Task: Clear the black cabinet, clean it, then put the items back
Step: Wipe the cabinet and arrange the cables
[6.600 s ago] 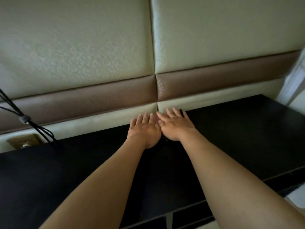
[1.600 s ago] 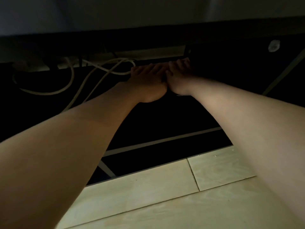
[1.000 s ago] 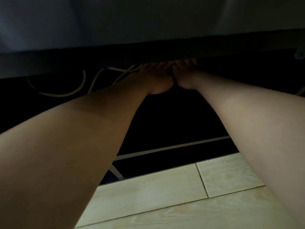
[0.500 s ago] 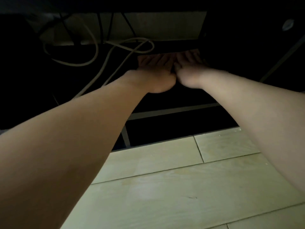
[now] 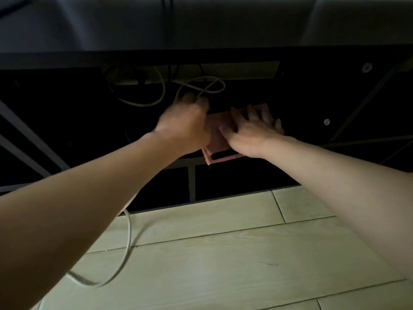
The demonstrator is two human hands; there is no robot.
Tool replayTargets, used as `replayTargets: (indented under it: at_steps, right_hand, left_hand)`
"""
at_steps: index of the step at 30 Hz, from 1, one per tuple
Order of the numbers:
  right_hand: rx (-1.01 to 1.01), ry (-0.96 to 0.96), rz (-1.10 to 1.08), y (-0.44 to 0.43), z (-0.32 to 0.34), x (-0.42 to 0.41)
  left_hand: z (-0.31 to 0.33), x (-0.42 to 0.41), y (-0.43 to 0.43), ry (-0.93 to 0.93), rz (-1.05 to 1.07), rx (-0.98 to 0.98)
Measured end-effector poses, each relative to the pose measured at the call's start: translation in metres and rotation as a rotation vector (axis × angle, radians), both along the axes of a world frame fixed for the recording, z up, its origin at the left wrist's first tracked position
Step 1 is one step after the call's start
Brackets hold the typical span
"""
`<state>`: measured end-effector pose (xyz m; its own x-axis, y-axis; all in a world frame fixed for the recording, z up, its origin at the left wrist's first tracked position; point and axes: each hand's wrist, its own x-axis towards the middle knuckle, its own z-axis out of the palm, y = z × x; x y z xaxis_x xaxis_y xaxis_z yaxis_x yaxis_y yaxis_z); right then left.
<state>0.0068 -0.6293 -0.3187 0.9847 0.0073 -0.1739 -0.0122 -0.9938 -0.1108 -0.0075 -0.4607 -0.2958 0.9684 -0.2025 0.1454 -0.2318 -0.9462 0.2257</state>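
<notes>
Since half a second ago your hands have parted: they lay side by side, and now your left hand (image 5: 185, 124) has lifted away toward the looped cable (image 5: 202, 85), uncovering a pink cloth (image 5: 215, 151) under your right hand (image 5: 252, 128). The cloth lies folded on the lower shelf inside the black cabinet (image 5: 67, 113), its near corner hanging just over the shelf's front edge. Your right hand lies flat on it, fingers straight and spread, pressing down. Your left hand is raised just beside it, knuckles up, fingers curled at the cable loop; motion blur keeps you from telling whether it has hold of the cable. Both forearms reach in from the near corners.

A second pale cable (image 5: 128, 238) trails across the wooden floor (image 5: 245, 253) and passes behind your left forearm. Dark cords (image 5: 167, 19) drop down the padded wall (image 5: 223, 23) into the cabinet's back. The cabinet's interior is too dark to make out, and the cloth's middle is hidden under your hands.
</notes>
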Motion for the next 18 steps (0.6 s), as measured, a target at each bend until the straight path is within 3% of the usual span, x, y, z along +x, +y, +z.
replayTargets:
  at_steps: [3, 5, 11, 15, 18]
  right_hand:
    - [0.005, 0.049, -0.015, 0.019, -0.001, -0.003]
    - [0.013, 0.041, -0.033, 0.026, -0.005, -0.007]
    - [-0.053, 0.012, 0.024, 0.039, -0.009, -0.033]
    - [-0.047, 0.013, 0.001, 0.048, -0.01, -0.034]
    - [-0.036, 0.003, -0.001, 0.055, -0.011, -0.028]
  left_hand:
    - [0.009, -0.006, 0.033, 0.15, 0.291, 0.241]
    - [0.005, -0.009, 0.047, 0.266, 0.367, 0.305]
    - [0.004, -0.013, 0.058, 0.248, 0.312, 0.278]
    - [0.006, -0.008, 0.068, 0.237, 0.318, 0.121]
    - [0.007, -0.001, 0.082, 0.099, 0.27, 0.077]
